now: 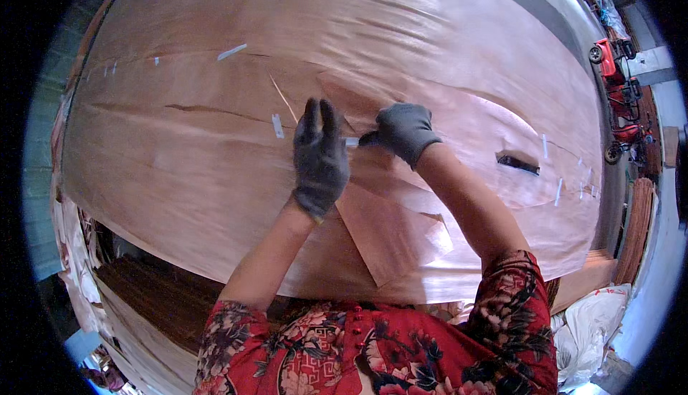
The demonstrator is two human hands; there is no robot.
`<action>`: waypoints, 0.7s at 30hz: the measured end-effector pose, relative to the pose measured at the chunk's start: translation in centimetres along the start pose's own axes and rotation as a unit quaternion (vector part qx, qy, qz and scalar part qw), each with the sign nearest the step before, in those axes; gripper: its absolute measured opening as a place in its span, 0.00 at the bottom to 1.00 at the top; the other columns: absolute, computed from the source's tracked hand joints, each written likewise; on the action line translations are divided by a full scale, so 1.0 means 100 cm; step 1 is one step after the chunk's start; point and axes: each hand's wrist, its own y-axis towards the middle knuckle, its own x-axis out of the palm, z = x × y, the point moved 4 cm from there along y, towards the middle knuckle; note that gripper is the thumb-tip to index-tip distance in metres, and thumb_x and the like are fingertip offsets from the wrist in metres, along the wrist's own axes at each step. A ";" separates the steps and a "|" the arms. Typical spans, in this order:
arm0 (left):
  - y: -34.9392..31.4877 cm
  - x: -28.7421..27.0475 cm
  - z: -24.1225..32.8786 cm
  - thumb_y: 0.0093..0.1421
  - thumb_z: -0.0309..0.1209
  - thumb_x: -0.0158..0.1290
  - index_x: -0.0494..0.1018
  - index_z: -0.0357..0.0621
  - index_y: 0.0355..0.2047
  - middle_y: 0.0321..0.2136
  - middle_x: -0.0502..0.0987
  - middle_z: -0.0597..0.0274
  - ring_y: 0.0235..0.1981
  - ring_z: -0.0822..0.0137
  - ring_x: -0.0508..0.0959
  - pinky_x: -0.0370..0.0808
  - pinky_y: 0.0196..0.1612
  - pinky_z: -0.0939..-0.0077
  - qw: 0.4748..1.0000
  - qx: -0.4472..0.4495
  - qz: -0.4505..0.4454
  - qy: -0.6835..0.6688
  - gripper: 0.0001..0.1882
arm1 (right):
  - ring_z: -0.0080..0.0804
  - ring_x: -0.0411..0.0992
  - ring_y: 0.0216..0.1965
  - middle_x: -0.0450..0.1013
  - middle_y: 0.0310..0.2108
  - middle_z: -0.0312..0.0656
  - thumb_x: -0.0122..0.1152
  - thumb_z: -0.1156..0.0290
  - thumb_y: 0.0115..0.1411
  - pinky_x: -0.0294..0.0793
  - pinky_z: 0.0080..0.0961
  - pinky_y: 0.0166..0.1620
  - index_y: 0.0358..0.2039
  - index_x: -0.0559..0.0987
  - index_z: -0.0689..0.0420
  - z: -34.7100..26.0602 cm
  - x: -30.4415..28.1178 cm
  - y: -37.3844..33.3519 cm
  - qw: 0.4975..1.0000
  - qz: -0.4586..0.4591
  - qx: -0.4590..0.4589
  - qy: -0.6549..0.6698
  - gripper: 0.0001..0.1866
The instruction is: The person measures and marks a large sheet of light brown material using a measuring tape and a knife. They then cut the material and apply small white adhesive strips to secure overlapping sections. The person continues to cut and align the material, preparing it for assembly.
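Thin brown wood veneer sheets [193, 173] cover the wide surface before me, with splits and overlapping edges. My left hand [319, 157], in a grey glove, lies over the sheet with its fingers stretched out. To its right, my right hand [405, 134], also gloved, is closed with the thumb pointing left. A short pale strip of tape [352, 141] shows between the hands, its right end at my right thumb. Below them lies a loose angular veneer piece [390, 241]. A narrow light sliver [282, 97] runs down toward my left fingertips.
More tape strips stick to the veneer, one [278, 126] left of my left hand, another [231, 52] farther off. A dark elongated patch [519, 163] shows at right, in a hole or as an object. Red wheeled machines [615, 62] and a white sack [591, 330] stand beyond the right edge.
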 end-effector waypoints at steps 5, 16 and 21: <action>0.052 0.060 0.011 0.52 0.30 0.49 0.47 0.39 0.63 0.55 0.58 0.33 0.55 0.38 0.60 0.54 0.58 0.50 0.996 0.041 0.050 -0.058 0.39 | 0.45 0.75 0.28 0.76 0.25 0.46 0.53 0.56 0.51 0.72 0.41 0.30 0.24 0.81 0.50 0.005 0.006 0.000 1.000 0.015 0.001 0.012 0.14; 0.050 0.076 0.013 0.55 0.34 0.48 0.54 0.38 0.59 0.54 0.62 0.44 0.58 0.45 0.58 0.54 0.60 0.51 1.000 -0.015 0.010 0.005 0.32 | 0.52 0.72 0.25 0.73 0.22 0.50 0.56 0.62 0.50 0.70 0.45 0.29 0.25 0.77 0.53 -0.001 0.009 -0.075 0.985 0.019 -0.097 0.144 0.09; 0.055 0.066 0.004 0.51 0.37 0.54 0.51 0.36 0.60 0.57 0.58 0.43 0.60 0.45 0.54 0.50 0.61 0.49 0.999 -0.026 0.032 -0.032 0.39 | 0.39 0.75 0.24 0.75 0.23 0.44 0.49 0.77 0.52 0.73 0.30 0.28 0.31 0.76 0.54 0.035 -0.018 -0.067 0.923 0.103 -0.076 0.364 0.08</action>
